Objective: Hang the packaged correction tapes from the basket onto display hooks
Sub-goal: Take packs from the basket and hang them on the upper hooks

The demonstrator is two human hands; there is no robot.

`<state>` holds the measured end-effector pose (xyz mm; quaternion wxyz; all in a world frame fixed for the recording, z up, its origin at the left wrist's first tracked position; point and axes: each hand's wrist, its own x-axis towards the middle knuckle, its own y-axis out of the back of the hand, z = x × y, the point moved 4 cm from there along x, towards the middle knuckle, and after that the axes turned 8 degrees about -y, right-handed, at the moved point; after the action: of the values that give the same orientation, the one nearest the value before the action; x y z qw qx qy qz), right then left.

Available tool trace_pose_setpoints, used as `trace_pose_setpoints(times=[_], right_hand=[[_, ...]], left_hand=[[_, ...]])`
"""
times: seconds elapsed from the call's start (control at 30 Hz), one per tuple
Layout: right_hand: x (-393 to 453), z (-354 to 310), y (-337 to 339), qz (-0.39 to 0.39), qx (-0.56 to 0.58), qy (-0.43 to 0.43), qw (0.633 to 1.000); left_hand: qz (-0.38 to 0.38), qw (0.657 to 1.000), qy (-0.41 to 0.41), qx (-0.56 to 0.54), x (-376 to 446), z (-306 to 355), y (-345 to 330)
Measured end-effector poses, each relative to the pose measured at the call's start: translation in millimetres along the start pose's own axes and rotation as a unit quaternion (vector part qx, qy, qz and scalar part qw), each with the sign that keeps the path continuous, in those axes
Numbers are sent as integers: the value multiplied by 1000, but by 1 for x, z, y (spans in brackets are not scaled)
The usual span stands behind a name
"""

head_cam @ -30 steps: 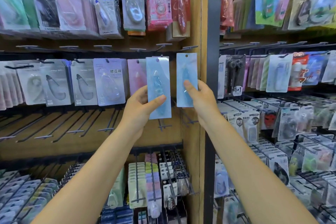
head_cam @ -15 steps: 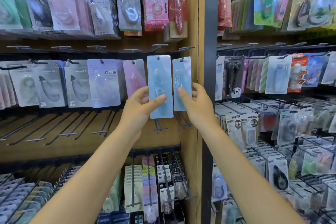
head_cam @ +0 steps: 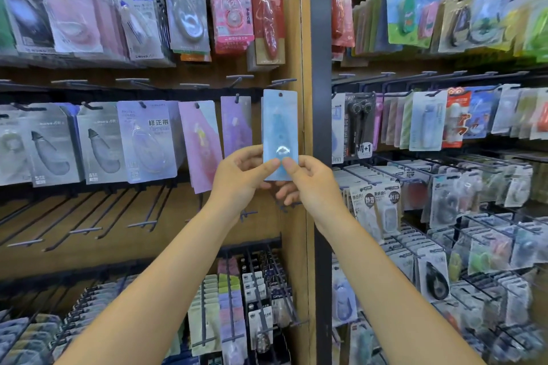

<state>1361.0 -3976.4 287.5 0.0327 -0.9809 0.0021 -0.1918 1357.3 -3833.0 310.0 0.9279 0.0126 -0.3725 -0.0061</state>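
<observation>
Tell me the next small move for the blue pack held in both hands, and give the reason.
Probably guide the hang hole at the top of the blue correction tape pack onto the rightmost hook just above it. Left hand and right hand both pinch its lower end, holding it upright by the wooden post; whether the hole already sits on a hook cannot be told.
</observation>
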Motion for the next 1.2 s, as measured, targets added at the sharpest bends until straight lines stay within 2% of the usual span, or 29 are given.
trace_pose_setpoints(times=[0.13,0.63,0.87,1.1,1.2], right_hand=[[4,-3,-2,7,-14,18,1000],[0,-3,2,40,-40,61,997],[4,5,0,80,-158,100,979],[7,9,3,53,-212,77,973],[-17,9,9,77,-246,126,958]], left_hand=[[22,1000,-7,1,4,0,1],[25,999,-6,24,0,0,-1],[-6,977,-78,199,4,-13,-1],[-29,971,-42,235,7,-22,8],[-41,944,-98,313,-13,-9,12]])
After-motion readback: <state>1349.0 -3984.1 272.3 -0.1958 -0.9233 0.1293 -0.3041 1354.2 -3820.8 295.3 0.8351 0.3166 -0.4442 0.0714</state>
